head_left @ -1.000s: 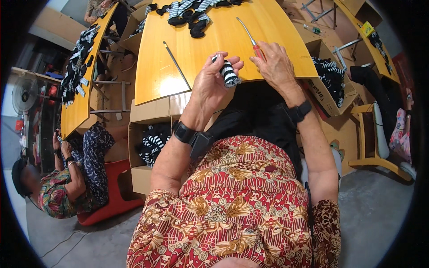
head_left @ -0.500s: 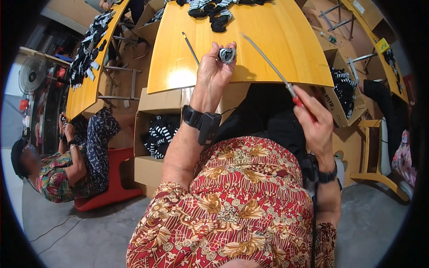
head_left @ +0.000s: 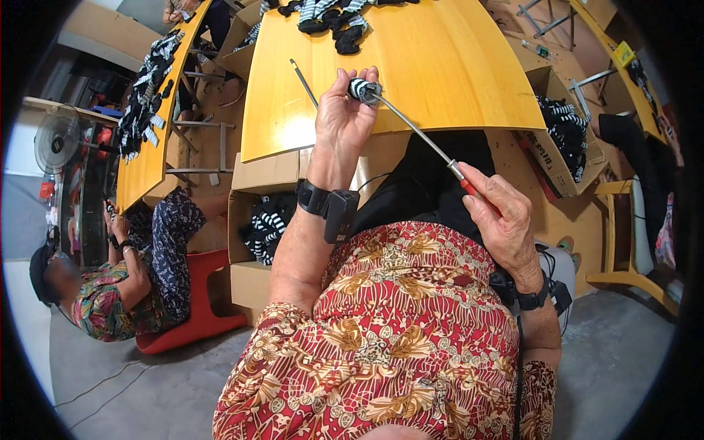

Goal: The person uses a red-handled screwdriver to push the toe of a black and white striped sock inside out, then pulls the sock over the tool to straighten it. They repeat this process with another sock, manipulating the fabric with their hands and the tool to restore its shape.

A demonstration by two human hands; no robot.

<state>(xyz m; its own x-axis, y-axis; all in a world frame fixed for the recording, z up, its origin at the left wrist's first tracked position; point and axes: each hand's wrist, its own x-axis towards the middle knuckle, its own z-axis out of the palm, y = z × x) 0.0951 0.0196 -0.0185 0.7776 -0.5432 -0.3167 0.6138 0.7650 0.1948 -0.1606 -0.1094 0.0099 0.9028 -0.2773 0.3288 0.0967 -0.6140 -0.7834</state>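
Note:
Over the near edge of the yellow table [head_left: 433, 66], my left hand [head_left: 343, 121] holds a small tubular black-and-white striped knit piece [head_left: 361, 89], sock-like, between thumb and fingers. Its open end faces right. My right hand [head_left: 502, 213] grips the red handle of a long metal rod tool [head_left: 418, 130], like a screwdriver. The rod slants up to the left, and its tip is at the mouth of the knit piece; how far it goes in is hidden. Left of my left hand, a thin dark rod [head_left: 302, 81] lies on the table. Several striped and black knit pieces [head_left: 345, 26] lie at the far edge.
Cardboard boxes with striped knit pieces stand below the table, one box [head_left: 253, 282] at left and another box [head_left: 568, 143] at right. At left a person [head_left: 121, 271] sits on a red chair [head_left: 198, 308] by another table [head_left: 143, 172] piled with knit pieces. A wooden chair [head_left: 620, 275] stands at right.
My right hand has moved left, bringing the rod's tip from apart to the knit piece's opening. My left hand has shifted slightly left and turned the opening toward the right.

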